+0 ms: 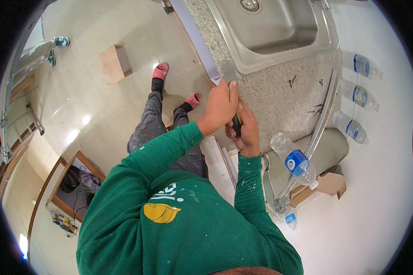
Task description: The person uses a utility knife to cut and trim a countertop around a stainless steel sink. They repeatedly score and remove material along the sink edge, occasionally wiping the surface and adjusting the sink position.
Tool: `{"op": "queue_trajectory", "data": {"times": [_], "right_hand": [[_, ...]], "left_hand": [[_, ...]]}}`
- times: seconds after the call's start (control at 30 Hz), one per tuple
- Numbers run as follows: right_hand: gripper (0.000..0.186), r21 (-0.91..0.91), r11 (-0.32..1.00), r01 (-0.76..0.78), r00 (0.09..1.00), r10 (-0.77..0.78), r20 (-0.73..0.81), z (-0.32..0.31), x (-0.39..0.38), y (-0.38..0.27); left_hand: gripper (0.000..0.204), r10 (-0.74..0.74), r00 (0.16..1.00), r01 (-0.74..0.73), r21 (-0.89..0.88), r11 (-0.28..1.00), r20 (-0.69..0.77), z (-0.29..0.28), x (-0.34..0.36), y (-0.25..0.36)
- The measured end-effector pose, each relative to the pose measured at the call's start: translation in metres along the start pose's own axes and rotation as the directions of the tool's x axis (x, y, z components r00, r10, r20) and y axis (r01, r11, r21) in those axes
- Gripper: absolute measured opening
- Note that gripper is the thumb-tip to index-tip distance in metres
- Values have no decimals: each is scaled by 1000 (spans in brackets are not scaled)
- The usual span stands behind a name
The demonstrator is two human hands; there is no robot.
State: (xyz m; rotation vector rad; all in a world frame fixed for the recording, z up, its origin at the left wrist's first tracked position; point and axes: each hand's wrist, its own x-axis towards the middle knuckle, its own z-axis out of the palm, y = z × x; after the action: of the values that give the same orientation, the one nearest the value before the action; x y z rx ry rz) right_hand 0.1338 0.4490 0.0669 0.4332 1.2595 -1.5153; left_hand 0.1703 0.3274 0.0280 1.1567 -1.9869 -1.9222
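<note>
My left hand point(220, 105) is closed at the lilac-grey strip point(199, 50) along the granite counter's front edge; its fingers hide what they hold. Just below it, my right hand point(245, 128) grips a black and yellow handle point(237, 123). A thin metallic piece point(227, 68) shows above my fingers, partly hidden. The granite counter point(270, 96) carries a steel sink point(270, 27) and some small dark screws or similar bits point(292, 82).
Several plastic bottles point(360, 98) line the right. Another bottle point(296, 162) lies by a metal bar point(303, 156) and cardboard point(326, 183). A wooden box point(114, 64) sits on the tiled floor. Another person's feet point(59, 43) show upper left; an open cabinet point(80, 183) holds bags.
</note>
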Motion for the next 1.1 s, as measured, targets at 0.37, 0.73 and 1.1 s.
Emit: {"op": "queue_trajectory", "data": {"times": [0.37,0.73,1.1], "right_hand": [[53,-68,990,127,992,-127,9,14,18,14],[35,326,944,45,975,-112,191,-6,32,30],[39,243,967,78,978,-122,170,6,24,31]], "left_hand": [[38,107,994,-109,146,983,17,-10,16,-4],[36,97,993,-113,428,897,59,-8,21,25],[32,127,987,-159,453,877,100,-13,18,16]]}}
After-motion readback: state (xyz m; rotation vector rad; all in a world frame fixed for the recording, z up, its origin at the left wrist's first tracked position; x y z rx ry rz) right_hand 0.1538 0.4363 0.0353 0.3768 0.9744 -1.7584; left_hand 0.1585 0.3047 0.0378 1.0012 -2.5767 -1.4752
